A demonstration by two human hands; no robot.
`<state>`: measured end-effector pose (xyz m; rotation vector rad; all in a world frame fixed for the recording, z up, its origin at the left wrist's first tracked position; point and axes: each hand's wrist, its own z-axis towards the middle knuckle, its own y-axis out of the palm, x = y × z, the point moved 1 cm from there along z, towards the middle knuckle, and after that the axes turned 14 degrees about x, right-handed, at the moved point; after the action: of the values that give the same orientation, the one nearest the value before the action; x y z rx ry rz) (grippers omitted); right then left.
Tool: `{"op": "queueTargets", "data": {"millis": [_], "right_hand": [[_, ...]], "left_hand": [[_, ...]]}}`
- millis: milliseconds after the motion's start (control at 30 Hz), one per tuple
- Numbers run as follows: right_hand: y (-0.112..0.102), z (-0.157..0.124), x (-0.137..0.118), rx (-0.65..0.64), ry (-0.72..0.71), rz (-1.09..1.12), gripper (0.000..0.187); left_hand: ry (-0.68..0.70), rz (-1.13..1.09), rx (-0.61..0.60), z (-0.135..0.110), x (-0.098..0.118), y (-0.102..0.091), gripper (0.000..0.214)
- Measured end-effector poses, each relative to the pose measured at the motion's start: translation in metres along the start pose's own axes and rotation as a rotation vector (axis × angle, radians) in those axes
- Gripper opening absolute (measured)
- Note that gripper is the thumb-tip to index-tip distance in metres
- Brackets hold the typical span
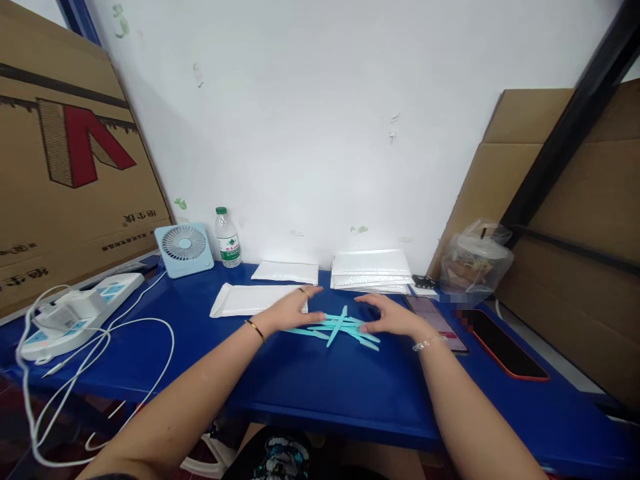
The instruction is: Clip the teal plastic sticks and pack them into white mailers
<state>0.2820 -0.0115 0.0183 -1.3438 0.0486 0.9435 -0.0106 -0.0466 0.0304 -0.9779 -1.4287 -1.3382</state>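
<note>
Several thin turquoise sticks (340, 325) lie crossed in a loose pile on the blue table (310, 380). My left hand (290, 308) rests at the pile's left side, fingers stretched out flat and touching the sticks, a ring on one finger. My right hand (391, 315) sits at the pile's right side, fingers spread and curved over the stick ends. Neither hand has anything lifted. A white padded envelope (245, 300) lies just behind my left hand.
A stack of white envelopes (371, 270) and a single one (286, 271) lie by the wall. A small fan (183, 249), water bottle (227, 239), power strip (75, 313) with cables stand left. Two phones (505, 343) and a bagged drink (475, 260) sit right. Cardboard flanks both sides.
</note>
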Motion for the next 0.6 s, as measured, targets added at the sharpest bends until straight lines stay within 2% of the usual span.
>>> {"op": "queueTargets", "data": {"millis": [67,133,233,333,400,500,600], "right_hand": [[0.0,-0.004,-0.002,-0.117,-0.034,-0.016,0.1],[0.001,-0.006,-0.007,-0.153,-0.046,-0.038,0.109],[0.002,-0.008,-0.011,-0.168,-0.006,0.005,0.1],[0.0,-0.008,-0.013,-0.158,0.033,0.051,0.092],[-0.001,-0.007,-0.013,-0.144,0.036,0.054,0.086],[-0.001,-0.006,-0.014,-0.149,0.006,0.034,0.064],[0.002,-0.004,-0.013,-0.135,-0.017,0.017,0.042]], "left_hand": [[-0.07,-0.04,-0.038,-0.009,-0.016,0.019,0.029],[-0.053,-0.015,-0.014,-0.014,-0.029,0.032,0.031],[0.048,0.112,-0.06,-0.012,-0.037,0.042,0.034],[0.125,0.273,-0.224,-0.01,-0.034,0.045,0.036],[0.117,0.337,-0.31,-0.011,-0.032,0.046,0.036],[0.086,0.386,-0.356,-0.013,-0.03,0.047,0.033],[0.147,0.475,-0.381,-0.015,-0.027,0.047,0.034]]}}
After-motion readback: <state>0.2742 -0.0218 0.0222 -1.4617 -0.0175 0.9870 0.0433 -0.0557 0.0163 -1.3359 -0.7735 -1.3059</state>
